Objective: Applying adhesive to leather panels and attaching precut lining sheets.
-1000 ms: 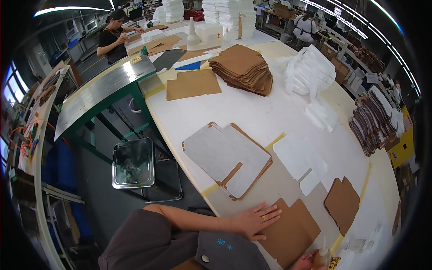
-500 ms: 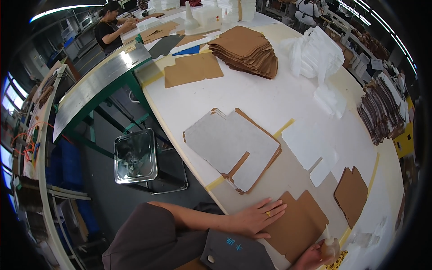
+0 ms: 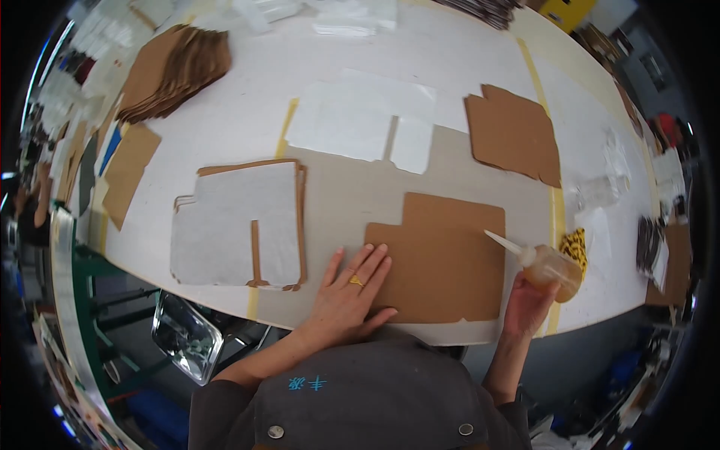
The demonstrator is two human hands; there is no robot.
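A flat brown notched panel (image 3: 442,262) lies in front of me near the table's edge. My left hand (image 3: 351,291), a ring on one finger, rests flat with fingers stretched, the fingertips on the panel's left margin. My right hand (image 3: 529,306) is wrapped round a clear squeeze bottle (image 3: 551,271) of amber liquid. The bottle is tilted, its long pale nozzle pointing left over the panel's right part. Left of my left hand sits a stack of brown pieces topped by a grey-white slotted sheet (image 3: 217,225).
Beyond the panel lies a white slotted sheet (image 3: 360,112). Brown pieces (image 3: 514,135) are at the right, a tall brown stack (image 3: 176,71) at the far left. A yellow-and-black patterned item (image 3: 574,249) is by the bottle. A metal stool (image 3: 187,337) stands below the table's left edge.
My view has swung to the right and down toward the panel. The bottle, upright before, is now tipped with its nozzle over the panel. My left hand stays at the panel's left side.
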